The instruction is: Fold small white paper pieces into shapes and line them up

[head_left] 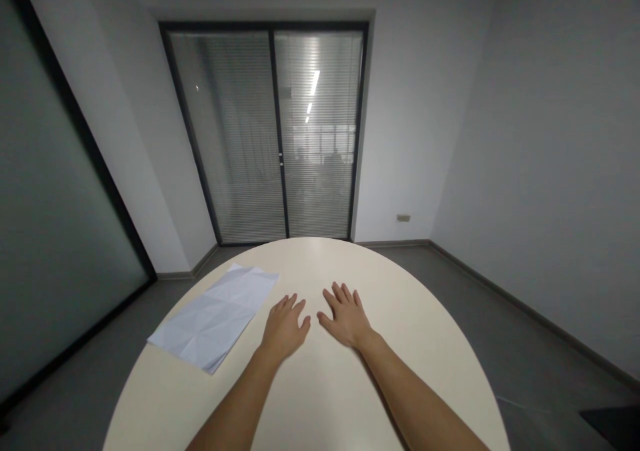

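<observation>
Both of my hands are over the pale round table, palms down and holding nothing. My left hand has its fingers apart, with the thumb pointing toward the other hand. Just to its left lies a small stack of creased white paper sheets, separate from the fingers. My right hand is spread on the tabletop a short way to the right, its thumb toward the left thumb. A narrow gap separates the two thumbs.
Beyond the table stands a dark-framed glass door with blinds. A frosted glass panel is on the left, and a grey wall on the right. A wall socket sits low at the back. Something black shows at lower right.
</observation>
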A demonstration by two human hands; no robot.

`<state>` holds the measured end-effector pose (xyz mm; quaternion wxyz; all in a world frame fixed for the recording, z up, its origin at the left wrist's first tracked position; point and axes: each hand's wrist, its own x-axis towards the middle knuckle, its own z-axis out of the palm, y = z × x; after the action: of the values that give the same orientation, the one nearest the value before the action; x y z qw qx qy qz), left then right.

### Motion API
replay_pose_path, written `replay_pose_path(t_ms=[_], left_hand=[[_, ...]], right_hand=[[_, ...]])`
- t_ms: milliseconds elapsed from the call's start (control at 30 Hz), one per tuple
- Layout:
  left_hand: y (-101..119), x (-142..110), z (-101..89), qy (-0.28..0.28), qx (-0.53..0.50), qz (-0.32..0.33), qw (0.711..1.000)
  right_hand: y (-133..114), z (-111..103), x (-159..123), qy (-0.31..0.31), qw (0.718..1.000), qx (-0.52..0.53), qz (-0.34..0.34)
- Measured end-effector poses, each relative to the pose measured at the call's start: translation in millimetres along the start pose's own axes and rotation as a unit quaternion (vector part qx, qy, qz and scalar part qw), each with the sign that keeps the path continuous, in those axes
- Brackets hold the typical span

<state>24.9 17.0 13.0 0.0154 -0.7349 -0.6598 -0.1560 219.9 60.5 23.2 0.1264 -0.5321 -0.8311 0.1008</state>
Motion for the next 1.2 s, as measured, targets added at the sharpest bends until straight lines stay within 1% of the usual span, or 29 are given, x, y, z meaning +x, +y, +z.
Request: replay_pose_path(t_ms=[100, 267, 400, 600, 1200], left_hand=[[-0.1, -0.2, 0.5, 0.001, -0.003, -0.007, 1.000], [-0.4, -2.0, 4.8, -0.006, -0.009, -0.046, 0.999], [-0.6, -3.2, 5.3, -0.013, -0.005, -0.043, 0.999], [-0.5, -4.9, 3.2, -0.015, 0.009, -0.034, 0.999], [0.0, -4.7, -0.2, -0.035, 0.007, -0.038, 0.999]], right_hand=[[-1.1, -0.8, -0.5, -0.016, 1.000, -0.004, 0.008], [-1.0, -0.7, 0.5, -0.031, 0.999, -0.006, 0.010], [-0.7, 0.2, 1.3, -0.044, 0.999, -0.014, 0.014], [0.4, 0.0, 1.3, -0.039, 0.999, -0.017, 0.013], [0.7, -1.1, 1.1, -0.037, 0.999, -0.011, 0.011]])
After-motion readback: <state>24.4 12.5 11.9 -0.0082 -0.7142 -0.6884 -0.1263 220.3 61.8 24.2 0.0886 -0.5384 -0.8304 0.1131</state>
